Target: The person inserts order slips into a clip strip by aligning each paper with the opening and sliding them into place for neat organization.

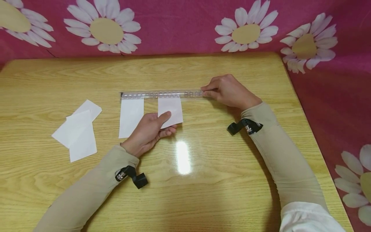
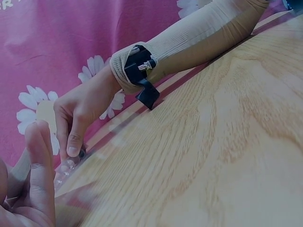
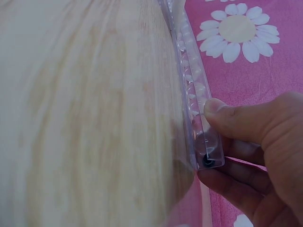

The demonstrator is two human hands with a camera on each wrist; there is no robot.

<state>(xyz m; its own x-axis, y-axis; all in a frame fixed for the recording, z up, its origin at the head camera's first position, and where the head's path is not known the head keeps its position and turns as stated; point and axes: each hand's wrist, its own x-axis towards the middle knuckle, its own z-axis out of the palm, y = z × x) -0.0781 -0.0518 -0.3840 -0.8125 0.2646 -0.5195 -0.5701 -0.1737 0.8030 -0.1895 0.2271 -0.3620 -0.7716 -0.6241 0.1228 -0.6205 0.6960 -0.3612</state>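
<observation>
Pinching edges, right grip (image 1: 232,91) holds clear strip (image 1: 161,94), left grip (image 1: 150,129) 1 paper (image 1: 175,108); room between.

It looks homelike, with a wood-grain table (image 1: 214,187) against magenta cloth (image 1: 176,25) printed with daisies.

The head view is evenly bright and fairly crisp, its light seemingly from above: a white patch of glare shines on the desk (image 1: 232,187), on the near side of the clear ruler (image 1: 152,94), which shows thin gleams along its length. Soft shadows edge both sleeves (image 1: 292,164) on that same near side, and another lies under the right grip (image 1: 230,91) at one end of the ruler. The left wrist view is dimmer and cooler, the left grip (image 2: 35,189) near the ruler soft in detail. The right wrist view is dull and hazy, a pale veil smearing the wood grain beside the ruler.
</observation>
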